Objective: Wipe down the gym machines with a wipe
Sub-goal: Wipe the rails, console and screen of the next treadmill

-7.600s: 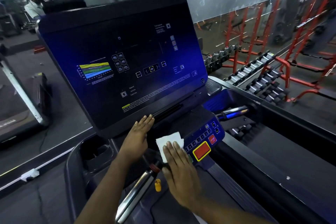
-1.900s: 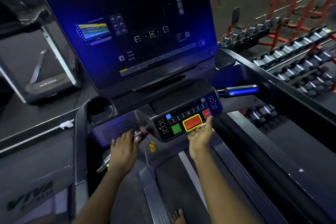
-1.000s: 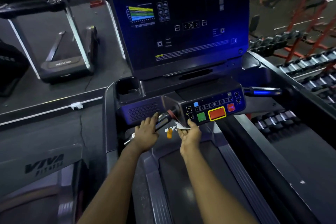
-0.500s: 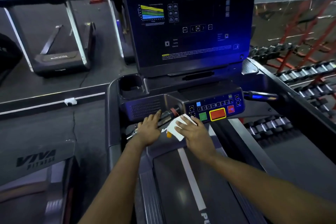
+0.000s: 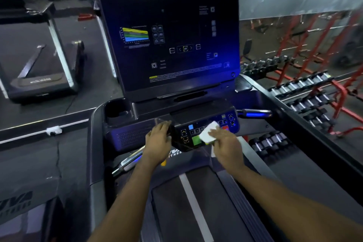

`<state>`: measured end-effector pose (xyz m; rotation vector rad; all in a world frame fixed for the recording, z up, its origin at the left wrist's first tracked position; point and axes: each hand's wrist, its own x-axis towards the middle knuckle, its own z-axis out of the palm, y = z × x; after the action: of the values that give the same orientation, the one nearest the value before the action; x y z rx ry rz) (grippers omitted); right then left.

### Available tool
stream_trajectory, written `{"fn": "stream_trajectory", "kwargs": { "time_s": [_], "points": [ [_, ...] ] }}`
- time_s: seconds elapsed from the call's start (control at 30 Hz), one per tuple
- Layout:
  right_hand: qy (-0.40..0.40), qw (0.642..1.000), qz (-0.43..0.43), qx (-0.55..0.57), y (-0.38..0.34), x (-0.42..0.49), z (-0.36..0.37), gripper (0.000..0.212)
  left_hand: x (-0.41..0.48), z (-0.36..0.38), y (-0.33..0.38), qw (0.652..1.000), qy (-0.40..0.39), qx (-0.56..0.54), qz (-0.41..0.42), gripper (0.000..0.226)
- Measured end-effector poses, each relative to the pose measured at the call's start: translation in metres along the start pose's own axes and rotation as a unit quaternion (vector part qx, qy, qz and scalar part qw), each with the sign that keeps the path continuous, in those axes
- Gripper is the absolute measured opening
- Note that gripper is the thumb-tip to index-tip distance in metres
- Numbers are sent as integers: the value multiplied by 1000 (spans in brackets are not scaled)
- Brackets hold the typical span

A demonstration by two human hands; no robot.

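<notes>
**A:** What were the right fingers (image 5: 215, 134) doing?

**B:** They lay nearly straight and flat on the white wipe (image 5: 206, 132), curled round nothing, and pressed it against the button panel (image 5: 185, 133). The wipe sat just right of the green button (image 5: 196, 140) and covered part of the row above it.

**A:** And the left fingers (image 5: 164, 126)?

**B:** Loosely extended against the panel's left end, gripping nothing. The left hand (image 5: 158, 140) rested there, and the right hand (image 5: 225, 144) was near the panel's middle.

**A:** Beyond the hands?

**B:** The panel jutted from the treadmill (image 5: 125, 135), below its big dark screen (image 5: 172, 49), which showed a coloured chart. A cup holder (image 5: 117, 109) sat to the left, the belt (image 5: 196, 212) ran beneath both forearms, and a dumbbell rack (image 5: 306, 94) stood off to the right.
</notes>
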<state>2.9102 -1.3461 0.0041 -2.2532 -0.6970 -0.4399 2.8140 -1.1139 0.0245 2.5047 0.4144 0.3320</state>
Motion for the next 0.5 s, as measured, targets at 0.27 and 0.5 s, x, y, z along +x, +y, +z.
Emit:
{"fn": "stream_trajectory", "kwargs": {
  "time_s": [0.27,0.5],
  "points": [
    [45,905,421,45,51,58,-38,31,39,41,53,997,-27,59,46,49],
    [-116,918,377,43,77,92,-36,31,75,61,79,998,-3,56,25,39]
  ]
}}
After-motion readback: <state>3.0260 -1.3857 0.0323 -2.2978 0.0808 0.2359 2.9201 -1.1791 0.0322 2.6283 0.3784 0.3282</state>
